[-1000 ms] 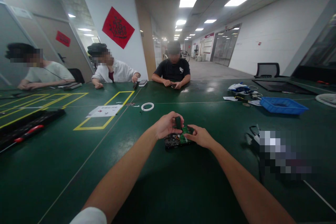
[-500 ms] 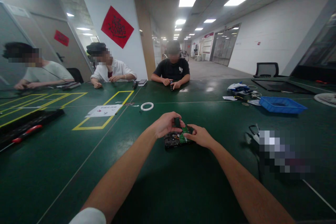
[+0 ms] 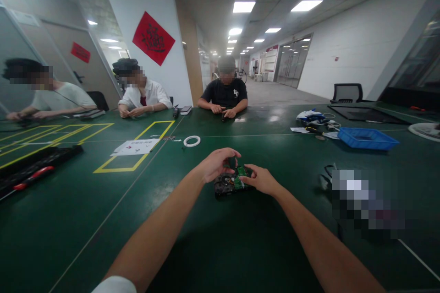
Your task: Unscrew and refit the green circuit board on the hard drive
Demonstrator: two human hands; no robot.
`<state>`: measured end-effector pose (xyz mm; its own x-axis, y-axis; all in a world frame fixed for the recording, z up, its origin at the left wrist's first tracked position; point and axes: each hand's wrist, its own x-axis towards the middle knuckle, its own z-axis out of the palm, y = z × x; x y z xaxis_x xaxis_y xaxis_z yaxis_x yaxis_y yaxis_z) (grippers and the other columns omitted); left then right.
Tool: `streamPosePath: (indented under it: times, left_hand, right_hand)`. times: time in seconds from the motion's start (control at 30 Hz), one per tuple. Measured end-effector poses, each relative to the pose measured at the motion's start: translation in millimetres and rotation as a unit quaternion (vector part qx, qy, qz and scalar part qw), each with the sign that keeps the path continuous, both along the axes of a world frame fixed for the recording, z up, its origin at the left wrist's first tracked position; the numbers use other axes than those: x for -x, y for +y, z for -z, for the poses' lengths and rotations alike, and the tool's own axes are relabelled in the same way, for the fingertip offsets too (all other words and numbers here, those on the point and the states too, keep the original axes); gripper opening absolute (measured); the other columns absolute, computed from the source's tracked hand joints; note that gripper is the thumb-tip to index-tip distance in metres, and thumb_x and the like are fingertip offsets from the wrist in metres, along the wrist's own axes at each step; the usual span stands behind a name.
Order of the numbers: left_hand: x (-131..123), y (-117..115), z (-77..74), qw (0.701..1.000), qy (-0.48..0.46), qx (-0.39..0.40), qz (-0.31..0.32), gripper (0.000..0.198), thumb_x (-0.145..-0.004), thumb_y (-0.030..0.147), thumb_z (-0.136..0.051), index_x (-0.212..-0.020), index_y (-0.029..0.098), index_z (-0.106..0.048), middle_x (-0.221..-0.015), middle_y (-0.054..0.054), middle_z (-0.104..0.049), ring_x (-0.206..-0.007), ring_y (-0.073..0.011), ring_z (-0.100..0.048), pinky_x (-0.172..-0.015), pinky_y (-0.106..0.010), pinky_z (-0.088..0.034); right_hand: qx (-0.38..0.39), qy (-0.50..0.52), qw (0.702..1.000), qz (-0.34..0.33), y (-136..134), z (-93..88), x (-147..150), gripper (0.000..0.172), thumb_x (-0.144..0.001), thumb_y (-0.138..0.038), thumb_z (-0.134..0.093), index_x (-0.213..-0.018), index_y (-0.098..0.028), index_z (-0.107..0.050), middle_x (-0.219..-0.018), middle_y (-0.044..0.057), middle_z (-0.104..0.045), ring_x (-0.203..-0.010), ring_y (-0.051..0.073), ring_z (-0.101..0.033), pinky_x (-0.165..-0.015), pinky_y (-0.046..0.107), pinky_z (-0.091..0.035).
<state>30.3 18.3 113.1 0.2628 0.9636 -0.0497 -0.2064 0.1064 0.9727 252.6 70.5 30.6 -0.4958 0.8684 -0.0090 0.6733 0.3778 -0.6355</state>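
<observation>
A hard drive [image 3: 224, 186] lies on the green table in front of me, its circuit-board side up. The green circuit board [image 3: 242, 171] shows on its right part. My left hand [image 3: 222, 164] hovers over the drive's far left part, fingers curved and apart, with a gap between thumb and fingertips. I see nothing plainly held there. My right hand [image 3: 263, 178] is at the drive's right side, thumb on the green board and fingers at its far edge. My fingers hide parts of the drive.
A blue tray [image 3: 367, 146] stands at the right, near a heap of small items [image 3: 312, 116]. A white ring [image 3: 191, 141] and a paper sheet [image 3: 135, 147] lie left of centre. A red-handled tool [image 3: 34, 177] is far left. Several people sit across the table.
My left thumb and fingers have spread a little over the drive. My right hand stays nearly in place. Across the table, the person in white has lowered a hand from the face.
</observation>
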Motion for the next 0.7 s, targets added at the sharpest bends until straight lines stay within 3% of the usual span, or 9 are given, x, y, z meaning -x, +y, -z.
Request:
streamPosePath:
  times: [0.2, 0.4, 0.57, 0.7]
  left_hand:
    - [-4.5, -4.9, -0.7, 0.999, -0.027, 0.024, 0.031, 0.025, -0.089, 0.035, -0.063, -0.103, 0.014, -0.064, -0.089, -0.013, -0.070, -0.080, -0.0197, -0.067, -0.060, -0.026, -0.054]
    - [-5.3, -5.7, -0.1, 0.997, -0.064, 0.043, 0.032, 0.018, -0.090, 0.031, -0.064, -0.096, 0.014, -0.062, -0.100, -0.016, -0.071, -0.092, -0.0232, -0.069, -0.077, -0.037, -0.059]
    - [-3.7, -3.6, -0.5, 0.999, -0.038, 0.031, 0.024, 0.020, -0.089, 0.030, -0.063, -0.092, 0.012, -0.069, -0.092, -0.011, -0.067, -0.083, -0.0177, -0.065, -0.066, -0.026, -0.056]
    - [-3.5, -4.2, -2.7, 0.999, -0.021, 0.046, 0.016, 0.024, -0.089, 0.031, -0.062, -0.097, 0.011, -0.072, -0.088, -0.010, -0.065, -0.079, -0.0164, -0.063, -0.064, -0.025, -0.055]
  right_hand:
    - [-0.001, -0.005, 1.000, 0.004, -4.3, -4.8, -0.6, 0.075, -0.086, -0.064, -0.064, -0.146, -0.021, -0.050, -0.090, 0.005, -0.069, -0.075, 0.017, -0.061, -0.064, 0.026, -0.040]
    - [0.005, 0.011, 1.000, -0.001, -5.1, -5.4, -1.7, 0.071, -0.086, -0.060, -0.066, -0.143, -0.020, -0.052, -0.088, 0.004, -0.069, -0.074, 0.016, -0.061, -0.063, 0.026, -0.039]
    - [-0.001, 0.014, 1.000, 0.001, -1.0, 1.0, -1.6, 0.073, -0.086, -0.062, -0.066, -0.143, -0.018, -0.053, -0.086, 0.004, -0.068, -0.072, 0.016, -0.060, -0.062, 0.026, -0.039]
    - [-0.005, 0.017, 1.000, -0.005, -0.1, 2.3, -2.0, 0.073, -0.085, -0.063, -0.066, -0.143, -0.019, -0.053, -0.087, 0.004, -0.069, -0.073, 0.016, -0.060, -0.062, 0.026, -0.039]
